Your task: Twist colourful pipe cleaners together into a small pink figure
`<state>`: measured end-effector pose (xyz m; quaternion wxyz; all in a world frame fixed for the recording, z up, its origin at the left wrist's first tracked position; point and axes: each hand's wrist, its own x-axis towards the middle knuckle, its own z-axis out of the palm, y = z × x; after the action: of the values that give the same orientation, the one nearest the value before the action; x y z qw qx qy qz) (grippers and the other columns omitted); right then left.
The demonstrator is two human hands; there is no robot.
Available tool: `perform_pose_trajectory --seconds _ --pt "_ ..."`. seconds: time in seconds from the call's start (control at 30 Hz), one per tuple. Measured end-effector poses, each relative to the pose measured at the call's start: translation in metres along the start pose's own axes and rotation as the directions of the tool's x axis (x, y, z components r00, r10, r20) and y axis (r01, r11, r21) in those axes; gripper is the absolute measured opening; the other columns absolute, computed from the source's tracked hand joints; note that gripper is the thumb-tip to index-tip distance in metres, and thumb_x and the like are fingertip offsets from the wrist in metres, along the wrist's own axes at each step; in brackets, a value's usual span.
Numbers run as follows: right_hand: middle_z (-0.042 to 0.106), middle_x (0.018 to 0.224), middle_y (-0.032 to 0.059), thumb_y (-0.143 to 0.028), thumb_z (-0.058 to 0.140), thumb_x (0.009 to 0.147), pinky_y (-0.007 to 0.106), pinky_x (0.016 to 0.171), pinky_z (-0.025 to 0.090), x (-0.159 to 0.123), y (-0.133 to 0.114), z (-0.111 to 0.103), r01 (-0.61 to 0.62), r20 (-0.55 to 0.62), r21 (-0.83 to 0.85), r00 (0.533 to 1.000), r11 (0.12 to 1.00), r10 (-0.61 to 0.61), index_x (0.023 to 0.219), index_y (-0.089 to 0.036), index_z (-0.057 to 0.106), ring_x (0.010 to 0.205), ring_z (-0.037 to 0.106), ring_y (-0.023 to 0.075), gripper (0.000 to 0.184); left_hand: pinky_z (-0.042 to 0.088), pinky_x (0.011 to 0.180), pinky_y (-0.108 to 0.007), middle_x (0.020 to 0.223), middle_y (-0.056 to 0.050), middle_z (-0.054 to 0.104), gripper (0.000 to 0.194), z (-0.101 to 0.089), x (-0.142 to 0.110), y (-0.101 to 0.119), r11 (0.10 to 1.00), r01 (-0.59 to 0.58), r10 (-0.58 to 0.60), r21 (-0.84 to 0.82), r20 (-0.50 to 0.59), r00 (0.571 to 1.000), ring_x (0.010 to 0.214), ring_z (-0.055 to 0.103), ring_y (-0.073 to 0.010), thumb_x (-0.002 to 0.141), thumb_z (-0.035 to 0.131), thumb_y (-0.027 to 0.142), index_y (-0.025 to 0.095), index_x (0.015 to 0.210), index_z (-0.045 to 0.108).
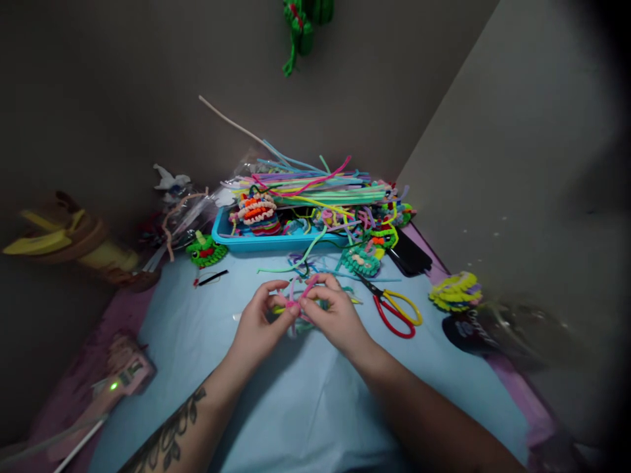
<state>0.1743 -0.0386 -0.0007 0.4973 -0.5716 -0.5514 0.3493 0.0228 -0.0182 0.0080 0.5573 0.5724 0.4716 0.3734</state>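
Note:
Between my two hands, over the middle of the blue-covered table, is a small tangle of pipe cleaners (294,307) in pink, lilac, yellow and pale green. My left hand (263,315) pinches its left side with thumb and fingers. From the right, my right hand (335,312) grips a pink strand of it between thumb and forefinger. Parts of the piece are hidden behind the fingers. To the right of my right hand lie scissors (394,309) with one red and one yellow handle. Just beyond the hands are loose pipe cleaners (305,256) and a teal fuzzy piece (362,259).
A blue tray (280,243) heaped with pipe cleaners stands at the back. A green fuzzy figure (206,249) sits left of it, a black phone (409,253) right. A yellow fuzzy piece (454,291) lies at the right edge; a pink power strip (121,381) at the left. Walls rise behind and right.

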Motion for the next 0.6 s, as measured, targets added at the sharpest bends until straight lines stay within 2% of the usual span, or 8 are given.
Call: perform_pose_trajectory --seconds 0.17,0.3,0.37,0.5,0.6 --pt "0.054 0.096 0.0042 -0.020 0.063 0.073 0.039 0.094 0.043 0.002 0.003 0.001 0.018 -0.030 0.056 0.999 0.998 -0.016 0.068 -0.021 0.061 0.099 0.056 0.0204 0.006 0.045 0.068 -0.026 0.069 0.004 0.059 0.045 -0.002 0.000 0.000 0.993 -0.066 0.065 0.096 0.008 0.998 0.068 0.061 -0.0136 0.073 0.069 0.029 0.019 0.113 0.048" --pt "0.056 0.099 0.0051 -0.020 0.061 0.073 0.039 0.095 0.041 0.000 0.005 0.002 0.032 -0.003 0.057 0.999 0.998 -0.032 0.068 -0.021 0.060 0.105 0.054 0.0218 0.006 0.045 0.069 -0.025 0.070 0.005 0.060 0.045 -0.001 -0.003 -0.001 0.988 -0.098 0.098 0.119 0.000 0.995 0.070 0.062 -0.0136 0.072 0.069 0.025 0.021 0.110 0.047" --pt "0.056 0.105 0.0059 -0.022 0.062 0.075 0.040 0.099 0.039 -0.001 0.006 0.002 0.052 0.003 0.071 0.999 0.996 -0.053 0.074 -0.021 0.061 0.110 0.053 0.0222 0.001 0.046 0.067 -0.024 0.070 0.005 0.060 0.044 -0.002 -0.003 -0.001 0.994 -0.083 0.086 0.069 -0.044 0.995 0.069 0.063 -0.0131 0.071 0.069 0.025 0.022 0.107 0.045" --pt "0.054 0.116 0.0072 -0.025 0.058 0.081 0.039 0.098 0.040 -0.002 0.009 -0.001 0.102 -0.110 0.077 0.990 0.992 -0.093 0.102 -0.025 0.059 0.117 0.049 0.0220 0.021 0.045 0.057 -0.022 0.067 0.007 0.061 0.048 -0.008 0.004 0.000 0.987 0.015 -0.038 -0.158 -0.142 0.989 0.056 0.060 -0.0107 0.069 0.072 0.028 0.023 0.104 0.039" --pt "0.053 0.113 0.0073 -0.026 0.054 0.085 0.040 0.098 0.040 -0.001 0.010 -0.005 0.118 -0.158 0.019 0.981 0.993 -0.114 0.099 -0.024 0.061 0.115 0.050 0.0221 0.016 0.040 0.053 -0.018 0.061 0.008 0.061 0.051 -0.014 0.009 0.003 0.955 0.065 -0.125 -0.289 -0.194 0.973 0.050 0.057 -0.0087 0.065 0.076 0.031 0.021 0.100 0.039"
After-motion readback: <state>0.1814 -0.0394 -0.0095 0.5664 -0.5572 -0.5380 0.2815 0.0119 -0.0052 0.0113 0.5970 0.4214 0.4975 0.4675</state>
